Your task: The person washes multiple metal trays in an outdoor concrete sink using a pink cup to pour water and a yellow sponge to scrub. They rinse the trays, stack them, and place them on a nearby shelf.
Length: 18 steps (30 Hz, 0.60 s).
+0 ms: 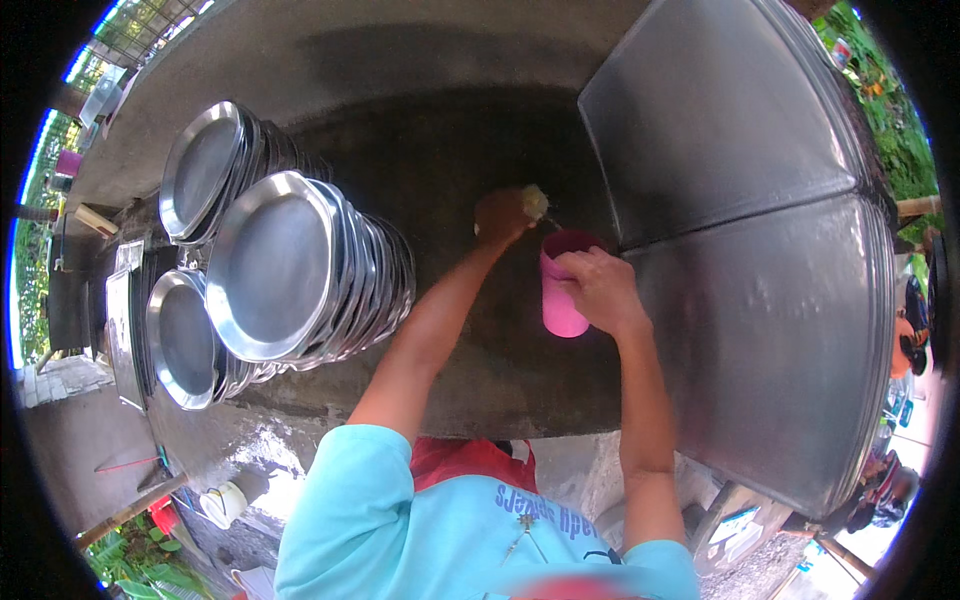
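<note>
Over the dark, wet-looking concrete surface, my left hand is closed around a pale yellowish lump, perhaps a sponge; blur and shadow hide its exact kind. My right hand grips a pink plastic pitcher near its rim. The pitcher's mouth faces the left hand, and a thin whitish streak shows between them, possibly liquid. What the pitcher contains cannot be seen.
Stacks of round metal pans stand to the left. Two tall stacks of flat metal sheets flank my right arm. A concrete wall rises at the back. Down at the lower left is a white bucket.
</note>
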### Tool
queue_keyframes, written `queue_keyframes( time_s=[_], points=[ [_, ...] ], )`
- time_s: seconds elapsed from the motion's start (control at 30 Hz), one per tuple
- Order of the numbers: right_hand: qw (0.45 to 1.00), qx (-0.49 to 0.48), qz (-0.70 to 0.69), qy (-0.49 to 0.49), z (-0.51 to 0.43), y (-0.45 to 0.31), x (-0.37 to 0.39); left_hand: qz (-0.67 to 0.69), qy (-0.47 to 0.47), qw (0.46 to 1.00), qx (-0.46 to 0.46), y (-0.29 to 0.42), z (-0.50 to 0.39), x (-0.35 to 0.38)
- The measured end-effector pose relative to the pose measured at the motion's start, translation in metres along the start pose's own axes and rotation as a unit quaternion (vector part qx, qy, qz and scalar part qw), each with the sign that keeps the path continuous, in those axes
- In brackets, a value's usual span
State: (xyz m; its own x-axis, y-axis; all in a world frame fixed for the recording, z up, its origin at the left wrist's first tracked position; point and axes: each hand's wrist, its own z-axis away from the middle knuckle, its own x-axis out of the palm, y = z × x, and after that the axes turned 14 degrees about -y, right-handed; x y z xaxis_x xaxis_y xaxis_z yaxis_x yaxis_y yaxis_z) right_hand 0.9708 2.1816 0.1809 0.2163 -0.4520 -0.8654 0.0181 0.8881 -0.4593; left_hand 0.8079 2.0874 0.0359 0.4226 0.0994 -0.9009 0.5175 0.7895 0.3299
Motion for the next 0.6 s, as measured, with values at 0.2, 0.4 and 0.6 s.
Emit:
queue_keyframes(
  time_s=[0.2,0.4,0.6],
  points=[
    [0.993,0.052,-0.028,0.105,0.047,0.002,0.008,0.082,0.048,0.987,-0.132,-0.031,-0.056,-0.038],
    [0.977,0.209,-0.015,0.025,0.074,0.013,0.017,0.129,0.162,0.975,-0.079,-0.004,0.007,-0.054],
    [0.927,0.173,0.140,-0.301,-0.020,0.068,0.029,0.253,-0.007,0.966,-0.059,-0.001,0.098,-0.048]
  ],
)
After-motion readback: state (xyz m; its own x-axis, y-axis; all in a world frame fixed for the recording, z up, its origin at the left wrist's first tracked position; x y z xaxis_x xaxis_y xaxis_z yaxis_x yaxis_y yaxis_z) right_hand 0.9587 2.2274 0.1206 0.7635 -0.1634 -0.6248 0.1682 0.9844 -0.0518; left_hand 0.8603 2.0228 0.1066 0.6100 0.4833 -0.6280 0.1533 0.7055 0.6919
